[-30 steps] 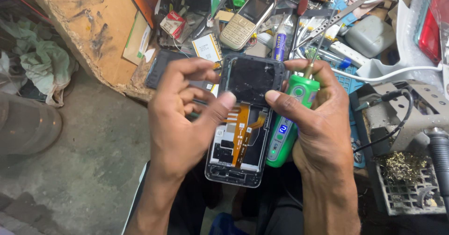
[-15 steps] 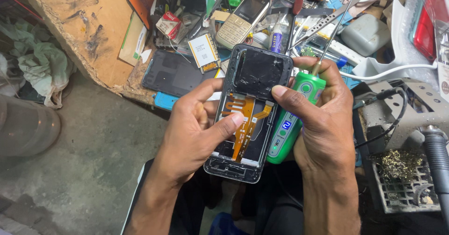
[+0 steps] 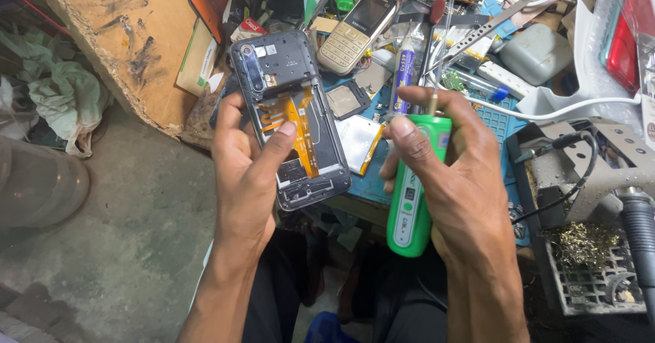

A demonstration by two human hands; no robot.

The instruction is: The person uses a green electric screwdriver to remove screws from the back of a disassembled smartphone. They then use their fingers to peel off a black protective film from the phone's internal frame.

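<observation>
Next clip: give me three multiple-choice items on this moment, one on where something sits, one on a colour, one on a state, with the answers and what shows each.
1. Where does the keypad phone lie?
A. on the bench beyond the hands
B. in the right hand
C. on the floor

2. What colour is the tool in the right hand?
A. red
B. green
C. black

3. In what state is the phone in the left hand?
A. sealed, screen lit
B. back off, orange ribbon cable bared
C. wrapped in foil

Answers:
1 A, it rests among the clutter on the bench above both hands.
2 B, its body is bright green with a thin metal tip at the top.
3 B, the insides and the orange ribbon cable show, with the left thumb laid across it.
</observation>
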